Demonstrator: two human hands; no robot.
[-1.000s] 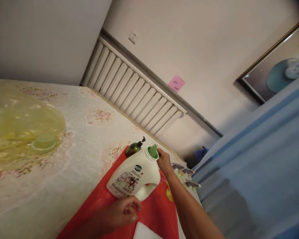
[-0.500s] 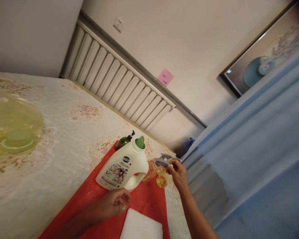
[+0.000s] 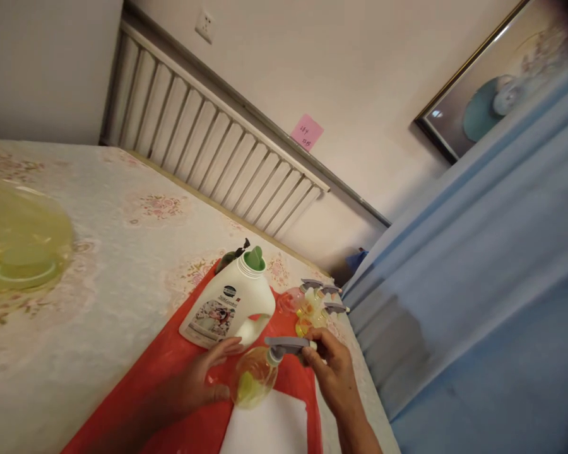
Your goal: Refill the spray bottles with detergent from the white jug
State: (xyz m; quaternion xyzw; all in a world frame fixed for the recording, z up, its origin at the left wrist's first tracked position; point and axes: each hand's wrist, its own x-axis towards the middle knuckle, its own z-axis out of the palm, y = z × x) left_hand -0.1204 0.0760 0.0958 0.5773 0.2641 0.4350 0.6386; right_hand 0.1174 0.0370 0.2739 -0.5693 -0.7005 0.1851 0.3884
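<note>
A small clear spray bottle [image 3: 254, 377] with a yellow-green shape in it hangs tilted over the red cloth [image 3: 146, 378]. Its grey trigger head is pinched by the fingers of my right hand [image 3: 334, 372]. On the other side, my left hand [image 3: 203, 375] is open, thumb and fingers spread beside the bottle's round body; whether they touch it I cannot tell. Just behind stands a white detergent jug [image 3: 230, 309], uncapped, with a green spout in its neck. A white block [image 3: 269, 425] lies on the cloth below the spray bottle.
Several more spray bottles [image 3: 307, 306] with grey heads stand at the cloth's far right edge. A dark pump bottle [image 3: 228, 258] is behind the jug. On the left of the flowered tablecloth [image 3: 123, 252] sits a large yellow transparent basin [image 3: 28, 230]. A blue curtain [image 3: 478, 284] hangs at right.
My right hand has brought one spray bottle from the group at the back toward me, above the white block. My left hand has opened and moved near it.
</note>
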